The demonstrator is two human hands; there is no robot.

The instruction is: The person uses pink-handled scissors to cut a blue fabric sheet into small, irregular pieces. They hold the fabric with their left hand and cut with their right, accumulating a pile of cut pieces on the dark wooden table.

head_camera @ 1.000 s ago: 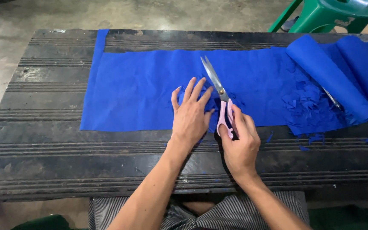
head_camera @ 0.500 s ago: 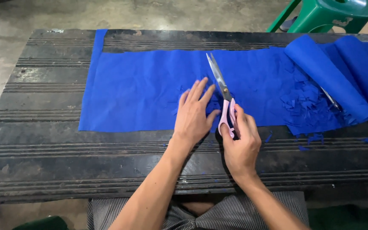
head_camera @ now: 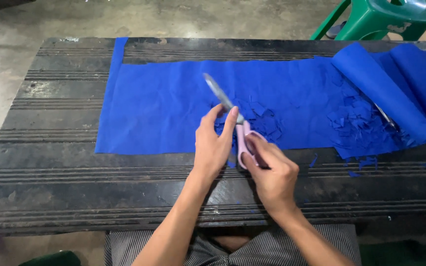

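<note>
Dark ribbed table (head_camera: 50, 162) on concrete floor (head_camera: 183, 17).
Blue cloth (head_camera: 163, 103) lies spread across it, rolled at right; blue scraps (head_camera: 358, 125) scattered on cloth and table.

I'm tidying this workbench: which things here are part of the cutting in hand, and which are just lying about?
In use:
right hand
pink-handled scissors
left hand
blue fabric sheet

Lying about:
blue fabric scraps
rolled end of the fabric
green plastic stool

Illumination is even, soft daylight with no glare, shadows limited to faint patches under the hands (head_camera: 245, 152) on the dark worktop (head_camera: 50, 162), the scissors (head_camera: 223, 101) blade smeared by motion blur, and mild wide-angle bowing at the edges.
</note>
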